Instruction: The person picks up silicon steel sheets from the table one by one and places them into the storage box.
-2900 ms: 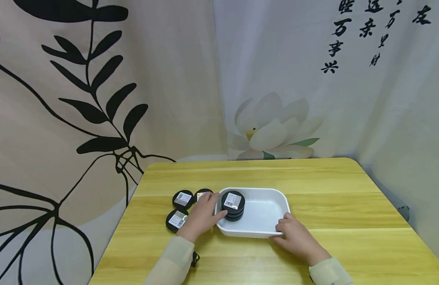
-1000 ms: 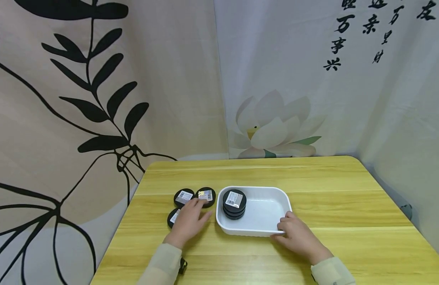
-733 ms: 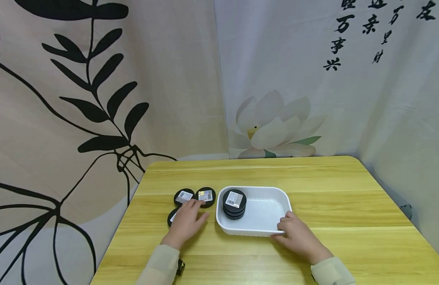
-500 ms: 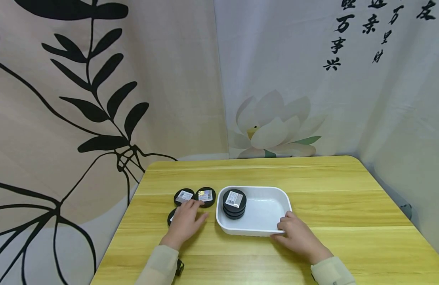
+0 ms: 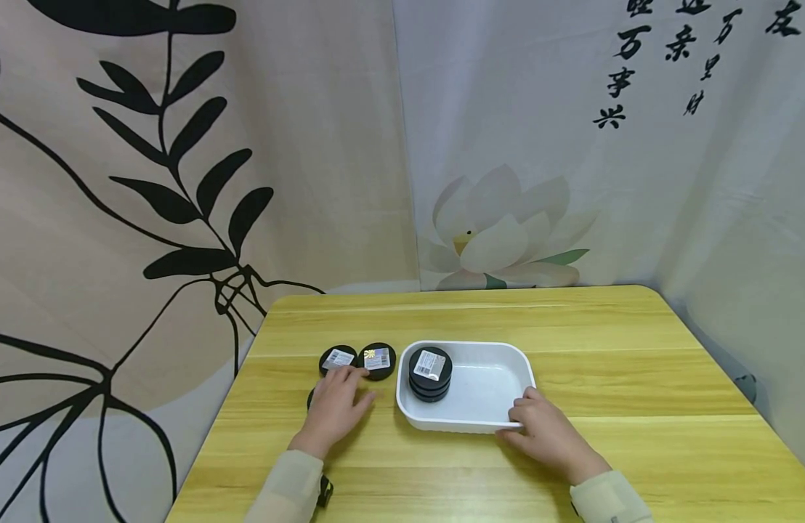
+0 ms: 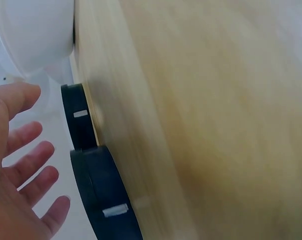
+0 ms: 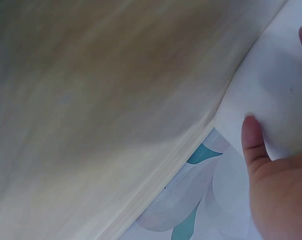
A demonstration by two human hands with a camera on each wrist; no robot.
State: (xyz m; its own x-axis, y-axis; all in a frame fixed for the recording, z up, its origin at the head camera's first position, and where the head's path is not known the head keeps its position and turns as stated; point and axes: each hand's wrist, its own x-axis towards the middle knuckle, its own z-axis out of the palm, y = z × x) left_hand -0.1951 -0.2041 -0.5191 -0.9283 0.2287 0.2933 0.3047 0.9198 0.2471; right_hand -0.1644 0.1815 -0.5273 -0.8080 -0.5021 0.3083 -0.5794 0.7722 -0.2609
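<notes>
A white rectangular tray [image 5: 487, 385] sits on the table, with a stack of flat round black containers [image 5: 430, 374] at its left end, a barcode label on top. My right hand [image 5: 548, 432] grips the tray's near right corner; in the right wrist view its thumb [image 7: 253, 137] lies against the tray wall. Left of the tray, my left hand [image 5: 333, 407] hovers over loose black containers, fingers spread and holding nothing. Two labelled ones, a left container [image 5: 338, 359] and a right container [image 5: 378, 361], show beyond its fingertips. A third container [image 5: 310, 399] is mostly hidden under this hand.
The yellow wooden table [image 5: 612, 363] has its far edge close to a printed curtain [image 5: 324, 181]. A black strap [image 5: 325, 491] shows at the left wrist.
My left hand has drawn back from the tray's left rim toward the lower left, over the nearest loose container, uncovering the one beside the tray. My right hand stays at the tray corner.
</notes>
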